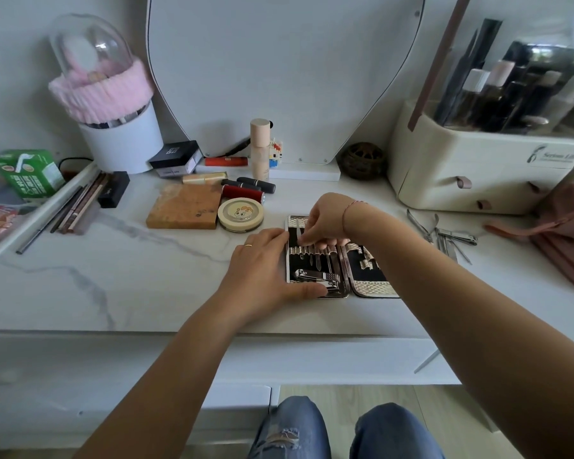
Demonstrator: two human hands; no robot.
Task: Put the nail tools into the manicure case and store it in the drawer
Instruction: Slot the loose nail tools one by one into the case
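Knees in torn jeans [342, 432] are sitting below the marble-veined bench [130, 260], both arms reaching over it.
The left hand [265, 263] is lying flat, fingers straight, pressing the left edge of the open manicure case [375, 289] at mid-bench. The right hand [325, 223], wrist bent down, is pinching a slim metal tool [299, 231] over the case's loops. Loose nail tools [444, 235] are lying well apart to the right, near a cream organiser [444, 173].
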